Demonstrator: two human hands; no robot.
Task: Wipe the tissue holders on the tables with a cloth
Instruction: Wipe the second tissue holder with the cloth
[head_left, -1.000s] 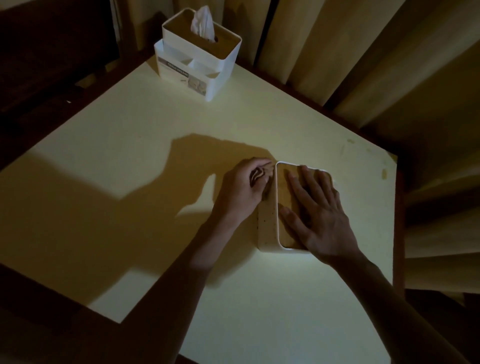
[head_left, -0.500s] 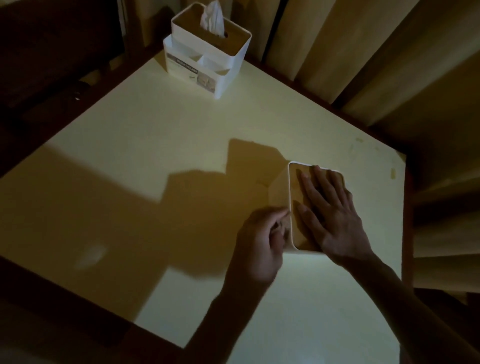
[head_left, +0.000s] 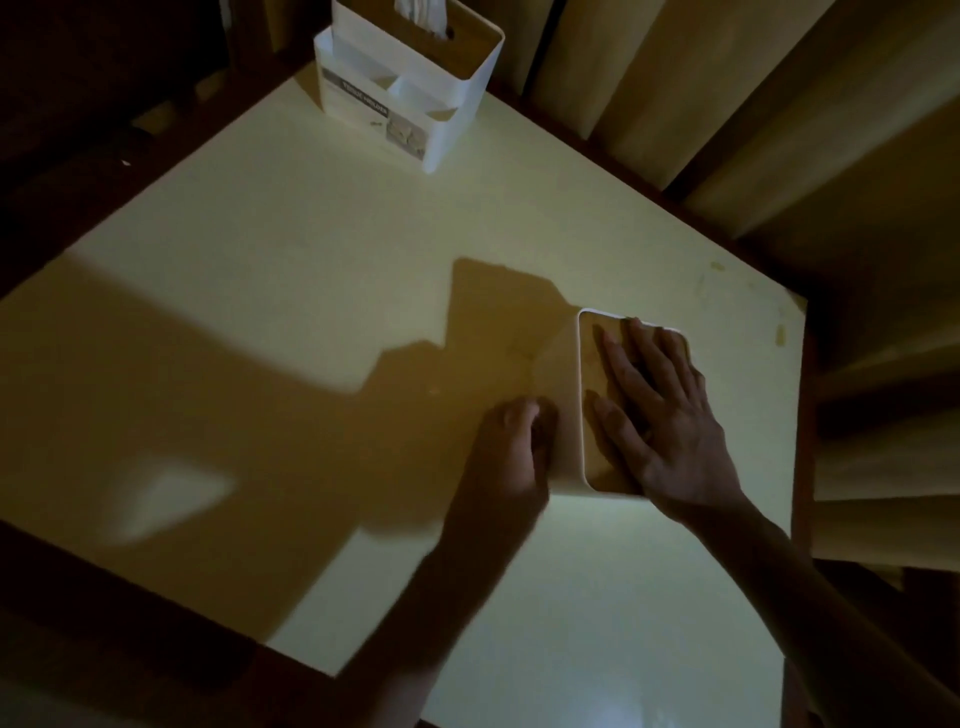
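A white tissue holder with a wooden lid (head_left: 589, 415) stands on the pale table (head_left: 311, 312) at the right. My right hand (head_left: 660, 421) lies flat on its lid with the fingers spread. My left hand (head_left: 511, 452) is curled round a small wadded cloth, barely visible in the dim light, and holds it against the holder's left side wall. A second white tissue holder (head_left: 415, 88), with a tissue sticking out and side compartments, stands at the table's far corner.
Tan curtains (head_left: 727, 104) hang close behind the table's far and right edges. Dark floor and furniture lie to the left. Heavy shadows from my arms fall across the tabletop's left half.
My left hand with the cloth has slid along the holder's left side from its far end towards its near end. My right hand has stayed flat on the lid.
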